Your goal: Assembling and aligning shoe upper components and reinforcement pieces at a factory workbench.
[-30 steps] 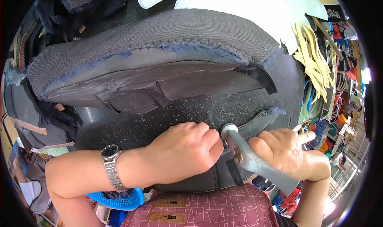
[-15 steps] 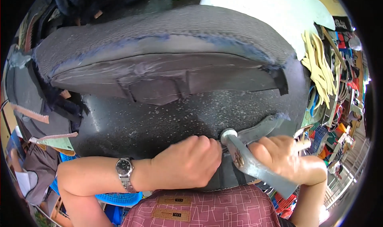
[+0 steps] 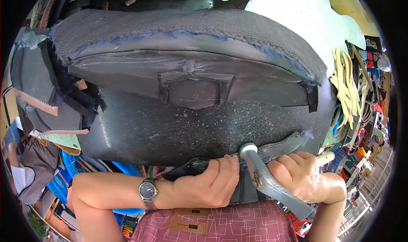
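Note:
My right hand [image 3: 297, 174] is wrapped round the pale handle of a metal hammer [image 3: 270, 182]. The hammer's round face rests on or just above a dark leather-like piece [image 3: 248, 191] at the near edge of the black work surface. Beside the hammer face, the fingers of my left hand [image 3: 210, 182] are pinched at this dark piece, and part of it shows left of the fingers. A curved dark strip [image 3: 282, 146] runs from behind the hammer toward the right; my hands hide how the parts join.
A large dark panel [image 3: 127, 74] with a frayed bluish edge lies across the black work surface [image 3: 140, 127]. Dark pieces with zigzag-edged strips [image 3: 36, 101] are stacked at left. Cream strips [image 3: 346, 84] hang at right beside a white sheet [image 3: 293, 12]. Blue baskets [image 3: 70, 163] stand below left.
My left hand has turned from a fist-like pose to a pinch, and a dark flap now shows left of it. The hammer face sits slightly lower. The whole view has shifted a little.

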### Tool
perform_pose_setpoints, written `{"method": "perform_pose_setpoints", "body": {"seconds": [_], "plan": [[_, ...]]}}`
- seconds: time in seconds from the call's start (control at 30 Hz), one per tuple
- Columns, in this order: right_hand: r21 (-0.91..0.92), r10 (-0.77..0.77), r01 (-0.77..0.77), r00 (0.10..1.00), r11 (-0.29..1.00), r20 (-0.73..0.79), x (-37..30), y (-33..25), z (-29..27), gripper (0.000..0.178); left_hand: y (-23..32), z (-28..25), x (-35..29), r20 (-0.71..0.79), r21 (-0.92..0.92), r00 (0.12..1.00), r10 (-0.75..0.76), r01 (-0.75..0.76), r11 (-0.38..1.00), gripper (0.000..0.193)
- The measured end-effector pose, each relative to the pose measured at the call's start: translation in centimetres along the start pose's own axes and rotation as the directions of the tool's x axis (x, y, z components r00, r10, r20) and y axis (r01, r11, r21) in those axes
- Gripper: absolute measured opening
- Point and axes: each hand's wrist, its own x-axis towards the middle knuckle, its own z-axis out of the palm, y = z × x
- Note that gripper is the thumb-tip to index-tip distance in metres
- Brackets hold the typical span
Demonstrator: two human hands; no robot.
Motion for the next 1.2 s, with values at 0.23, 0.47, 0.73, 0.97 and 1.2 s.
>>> {"method": "perform_pose_setpoints", "body": {"seconds": [0.23,0.47,0.73,0.97,1.2], "plan": [[0.048,0.094,-0.089,0.990,0.995,-0.109,0.0,-0.7,0.9,0.029,-0.7,-1.0,0.8,0.080,-0.226,0.979,-0.187,0.201,0.953,0.020],[0.217,0.343,-0.318,0.935,0.923,-0.091,-2.1,0.5,-1.1,0.032,-1.5,1.7,3.9,-0.007,-0.501,0.955,-0.296,0.253,0.828,0.012],[0.268,0.337,-0.323,0.942,0.907,-0.004,-2.8,2.8,-1.4,0.029,-2.2,1.7,4.2,0.032,-0.459,0.989,-0.144,0.142,0.877,0.018],[0.054,0.121,-0.115,0.985,0.992,-0.121,-1.4,2.5,-1.0,0.020,-1.2,1.3,5.0,0.072,0.207,0.955,0.288,-0.297,0.932,0.019],[0.004,0.175,-0.175,0.981,0.985,-0.083,-1.3,1.8,-0.1,0.021,-5.9,0.8,5.1,0.364,-0.698,0.930,0.055,0.234,0.677,0.026]]}}
